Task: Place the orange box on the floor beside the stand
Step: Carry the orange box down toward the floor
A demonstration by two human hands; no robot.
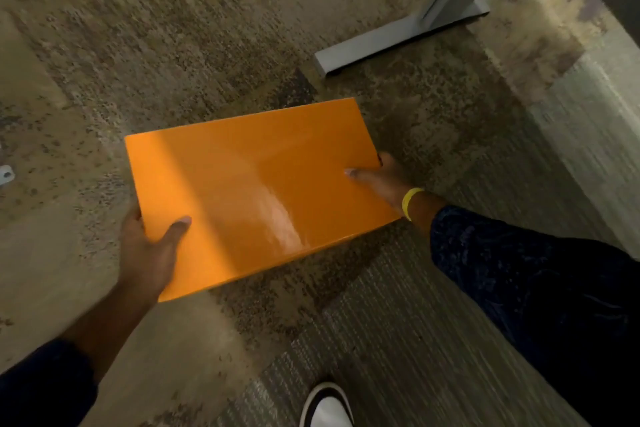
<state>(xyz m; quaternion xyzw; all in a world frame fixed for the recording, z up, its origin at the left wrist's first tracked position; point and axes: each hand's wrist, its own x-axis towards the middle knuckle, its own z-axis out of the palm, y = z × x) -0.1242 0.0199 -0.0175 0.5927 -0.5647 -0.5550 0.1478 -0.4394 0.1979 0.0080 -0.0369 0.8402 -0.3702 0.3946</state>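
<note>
A glossy orange box (256,191), flat and rectangular, is held over the carpet in the middle of the view. My left hand (149,250) grips its near-left edge with the thumb on top. My right hand (381,177), with a yellow wristband, grips the right end, thumb on the lid and fingers hidden beneath. The grey metal stand (388,38) has its flat foot on the floor beyond the box, to the upper right, with its upright post rising out of view. Whether the box touches the floor I cannot tell.
Mottled brown and tan carpet (173,45) covers the floor. A shoe with a white toe (327,407) is at the bottom edge. A small white object (6,174) lies at the far left edge. A dark surface sits at the top right corner.
</note>
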